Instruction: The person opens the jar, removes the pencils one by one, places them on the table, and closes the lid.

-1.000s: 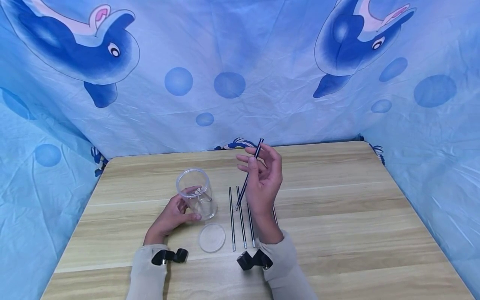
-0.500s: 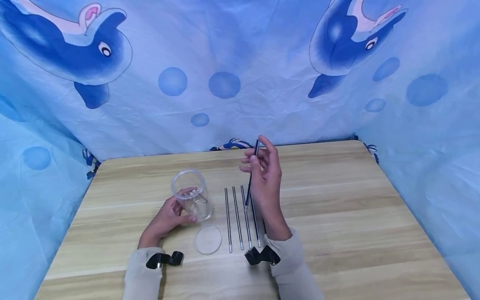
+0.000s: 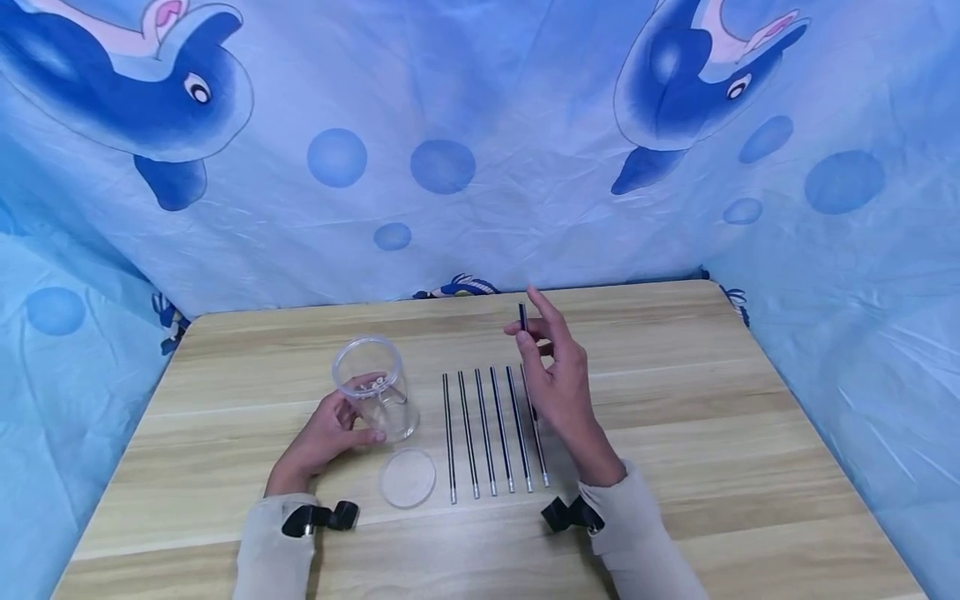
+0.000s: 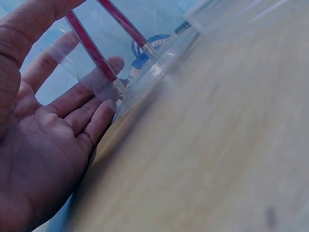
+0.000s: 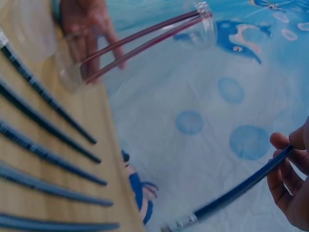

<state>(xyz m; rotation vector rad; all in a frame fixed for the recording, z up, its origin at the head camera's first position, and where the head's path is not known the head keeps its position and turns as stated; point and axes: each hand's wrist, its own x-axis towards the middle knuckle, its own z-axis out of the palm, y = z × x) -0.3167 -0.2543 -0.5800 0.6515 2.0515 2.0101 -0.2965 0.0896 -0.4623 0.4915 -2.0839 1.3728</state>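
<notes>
My left hand (image 3: 326,437) holds a clear, cylindrical jar (image 3: 403,421) upright on the table, thumb in front and fingers behind. Two red pencils (image 4: 94,53) stand inside it, their metal ends at the bottom in the left wrist view. Raised over the table, my right hand (image 3: 558,379) pinches a dark striped pencil (image 5: 241,186) near one end between thumb and fingers. The pencil's silver ferrule points away from that hand. Several similar dark pencils (image 3: 486,433) lie side by side between the hands, ferrules toward me; the rightmost is partly hidden by my right hand.
A round clear lid (image 3: 407,477) lies flat in front of the jar, left of the pencil row. The wooden table (image 3: 697,417) meets a blue dolphin-print cloth (image 3: 525,208) at its back edge, and this cloth also hangs at both sides.
My right hand has shifted rightward with its pencil, which has swung from slanted to nearly upright in the head view. More of the pencil row is uncovered. The left hand keeps its hold on the jar.
</notes>
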